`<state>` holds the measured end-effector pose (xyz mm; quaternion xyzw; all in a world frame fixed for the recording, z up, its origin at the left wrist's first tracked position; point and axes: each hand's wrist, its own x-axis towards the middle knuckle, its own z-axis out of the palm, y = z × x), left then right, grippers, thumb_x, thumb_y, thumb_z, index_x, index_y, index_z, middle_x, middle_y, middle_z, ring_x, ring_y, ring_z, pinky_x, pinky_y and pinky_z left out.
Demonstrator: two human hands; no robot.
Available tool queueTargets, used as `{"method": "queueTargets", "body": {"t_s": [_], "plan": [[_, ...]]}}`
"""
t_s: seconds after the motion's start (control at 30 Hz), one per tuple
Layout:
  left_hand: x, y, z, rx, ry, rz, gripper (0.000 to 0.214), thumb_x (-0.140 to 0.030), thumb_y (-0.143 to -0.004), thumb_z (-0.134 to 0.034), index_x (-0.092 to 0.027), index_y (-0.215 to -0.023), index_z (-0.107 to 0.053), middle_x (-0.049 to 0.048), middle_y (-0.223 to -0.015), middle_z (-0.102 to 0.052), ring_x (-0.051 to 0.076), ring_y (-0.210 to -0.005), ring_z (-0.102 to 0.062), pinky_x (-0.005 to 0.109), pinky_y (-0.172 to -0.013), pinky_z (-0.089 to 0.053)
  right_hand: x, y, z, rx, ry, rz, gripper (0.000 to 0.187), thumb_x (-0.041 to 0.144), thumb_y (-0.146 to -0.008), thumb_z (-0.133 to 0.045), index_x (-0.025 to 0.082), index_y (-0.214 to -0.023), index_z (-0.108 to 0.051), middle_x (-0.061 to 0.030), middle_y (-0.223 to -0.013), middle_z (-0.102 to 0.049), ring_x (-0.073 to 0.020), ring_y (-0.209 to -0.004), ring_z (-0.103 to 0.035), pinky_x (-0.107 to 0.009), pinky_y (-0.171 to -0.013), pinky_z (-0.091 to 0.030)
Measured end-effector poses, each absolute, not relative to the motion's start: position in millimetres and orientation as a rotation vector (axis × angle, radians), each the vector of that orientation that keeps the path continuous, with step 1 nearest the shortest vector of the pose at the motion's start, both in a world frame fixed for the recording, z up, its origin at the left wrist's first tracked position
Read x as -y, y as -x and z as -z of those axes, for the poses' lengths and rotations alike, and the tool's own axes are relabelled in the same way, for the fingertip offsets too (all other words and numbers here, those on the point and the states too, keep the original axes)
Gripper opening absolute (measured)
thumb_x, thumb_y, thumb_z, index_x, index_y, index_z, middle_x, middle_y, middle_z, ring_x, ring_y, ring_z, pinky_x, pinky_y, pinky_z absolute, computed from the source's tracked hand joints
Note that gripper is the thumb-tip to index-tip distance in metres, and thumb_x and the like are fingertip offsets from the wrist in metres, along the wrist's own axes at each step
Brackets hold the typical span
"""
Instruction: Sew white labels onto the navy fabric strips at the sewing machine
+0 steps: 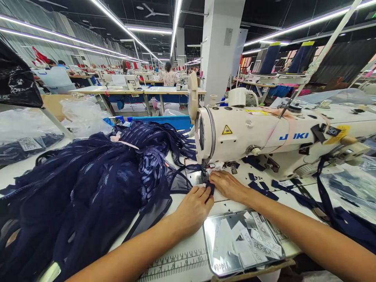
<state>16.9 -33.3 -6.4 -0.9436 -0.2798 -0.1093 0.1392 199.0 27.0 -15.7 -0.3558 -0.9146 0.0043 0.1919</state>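
Note:
A white Juki sewing machine (264,133) stands on the table, its needle and presser foot (205,172) at the left end. My left hand (195,205) lies on the table with its fingers pressed on a small navy fabric piece (210,187) just in front of the foot. My right hand (227,184) meets it from the right, fingertips pinching the same piece. A big heap of navy sheer garments (88,184) lies to the left, with thin straps trailing toward the needle.
A shallow metal tray (216,256) of white printed labels sits at the table's front edge, beside a printed ruler strip (173,264). Navy scraps (261,186) litter the machine bed. Plastic bags lie left and right. Other workstations and people fill the background.

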Motion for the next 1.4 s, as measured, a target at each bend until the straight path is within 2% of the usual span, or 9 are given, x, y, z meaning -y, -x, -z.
{"method": "queueTargets", "body": {"t_s": [0.23,0.43,0.67,0.83,0.93,1.13,1.3,1.4], "plan": [[31,-20,0,0.853,2.788,0.199,0.018,-0.012,-0.082,-0.040,-0.009,-0.093,-0.054,0.0206,-0.120,-0.050,0.026,-0.099,-0.051,0.038,-0.079,-0.040,-33,-196,1,2.455,1.176,-0.579,0.016,0.010,-0.078,-0.045,0.017,-0.064,-0.048,0.0045,-0.059,-0.049,-0.0090,-0.056,-0.044,-0.021,-0.056,-0.033],[27,-19,-2,0.899,2.832,0.173,0.016,-0.011,-0.078,-0.045,-0.011,-0.091,-0.053,0.0165,-0.120,-0.051,0.025,-0.097,-0.049,0.037,-0.078,-0.040,-33,-195,-1,2.390,1.234,-0.668,0.013,0.013,-0.076,-0.046,0.018,-0.064,-0.049,0.0060,-0.056,-0.047,-0.0085,-0.053,-0.041,-0.020,-0.053,-0.030],[22,-18,-2,0.966,2.892,0.223,0.018,-0.008,-0.076,-0.044,-0.012,-0.091,-0.054,0.0144,-0.115,-0.054,0.025,-0.101,-0.048,0.039,-0.084,-0.039,-28,-199,9,2.433,1.097,-0.433,0.013,0.015,-0.082,-0.042,0.018,-0.072,-0.049,0.0024,-0.065,-0.053,-0.0111,-0.059,-0.046,-0.023,-0.057,-0.036],[23,-14,-1,0.892,2.922,0.336,0.024,-0.006,-0.076,-0.041,-0.011,-0.095,-0.055,0.0154,-0.115,-0.054,0.024,-0.109,-0.046,0.039,-0.091,-0.039,-16,-202,12,2.578,0.859,0.019,0.020,0.013,-0.087,-0.036,0.016,-0.082,-0.056,-0.0074,-0.084,-0.058,-0.0171,-0.077,-0.050,-0.031,-0.069,-0.041],[25,-11,-2,0.860,2.943,0.378,0.028,-0.005,-0.076,-0.039,-0.009,-0.099,-0.055,0.0151,-0.113,-0.055,0.024,-0.111,-0.045,0.038,-0.094,-0.039,-8,-203,10,2.670,0.762,0.237,0.024,0.009,-0.087,-0.035,0.014,-0.083,-0.058,-0.0107,-0.087,-0.058,-0.0197,-0.080,-0.050,-0.035,-0.073,-0.043],[25,-10,-3,0.883,2.950,0.396,0.033,-0.005,-0.075,-0.038,-0.010,-0.103,-0.053,0.0145,-0.120,-0.052,0.025,-0.114,-0.044,0.042,-0.098,-0.037,-11,-205,13,2.530,0.729,0.188,0.022,0.011,-0.088,-0.037,0.012,-0.089,-0.059,-0.0107,-0.089,-0.060,-0.0190,-0.081,-0.053,-0.034,-0.073,-0.046],[22,-10,-5,0.873,2.981,0.407,0.033,-0.004,-0.071,-0.039,-0.010,-0.100,-0.055,0.0139,-0.118,-0.053,0.024,-0.114,-0.044,0.041,-0.099,-0.037,-17,-205,13,2.518,0.705,0.072,0.020,0.010,-0.087,-0.039,0.012,-0.085,-0.059,-0.0092,-0.087,-0.060,-0.0172,-0.080,-0.053,-0.031,-0.071,-0.048],[20,-7,-5,0.830,3.006,0.411,0.036,-0.004,-0.069,-0.039,-0.009,-0.102,-0.054,0.0148,-0.118,-0.052,0.023,-0.114,-0.044,0.039,-0.100,-0.036,-11,-203,10,2.614,0.750,0.160,0.020,0.008,-0.085,-0.041,0.012,-0.082,-0.060,-0.0098,-0.087,-0.060,-0.0183,-0.078,-0.053,-0.033,-0.071,-0.047]]}}
